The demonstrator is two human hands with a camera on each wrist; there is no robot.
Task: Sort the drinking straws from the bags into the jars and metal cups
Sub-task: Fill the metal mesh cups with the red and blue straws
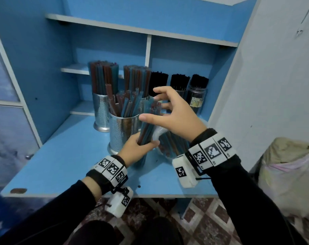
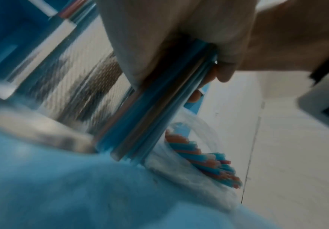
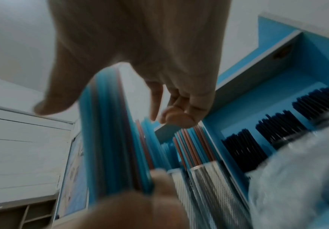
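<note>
Fingers of left hand clamp straws mid-frame; right hand spread, empty above them. Light, slippery, bendy (likely fan out): grip bundle mid-length.

I see a bundle of blue and brown plastic drinking straws standing nearly upright at centre frame, its lower end down on the blue desk. Just left of it stands a perforated metal cup, partly filled with loose, splayed blue and brown straws. Just right of the bundle lies a clear plastic bag with more such straws inside. Behind, towards the upper middle, two more perforated metal cups are packed full, and to their right three clear jars of black straws stand in a row.
</note>
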